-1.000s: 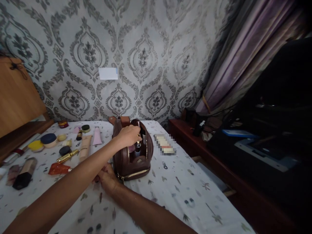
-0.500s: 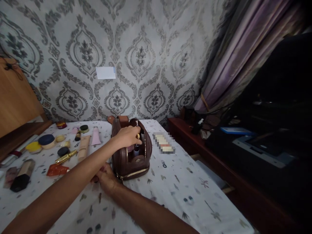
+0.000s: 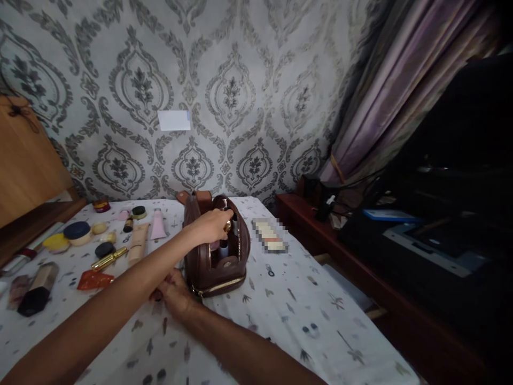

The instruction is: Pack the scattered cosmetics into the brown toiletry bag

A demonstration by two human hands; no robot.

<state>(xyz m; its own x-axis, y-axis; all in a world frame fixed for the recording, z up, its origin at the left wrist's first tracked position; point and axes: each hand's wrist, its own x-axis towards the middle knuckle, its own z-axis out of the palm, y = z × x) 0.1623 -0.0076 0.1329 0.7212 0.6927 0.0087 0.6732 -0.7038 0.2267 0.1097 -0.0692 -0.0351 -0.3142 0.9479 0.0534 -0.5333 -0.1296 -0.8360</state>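
Left hand at bag, gold item half-hidden

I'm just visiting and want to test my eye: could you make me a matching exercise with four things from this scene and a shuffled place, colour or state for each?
Column one
1. Left hand
2. Right hand
3. Bag
4. Tube

Column two
A. Brown and open, with gold-coloured zip teeth
B. Beside the lower left of the bag, beyond where the forearms cross
C. Pale pink
D. At the opening of the bag

Right pairs: 1-D, 2-B, 3-A, 4-C.
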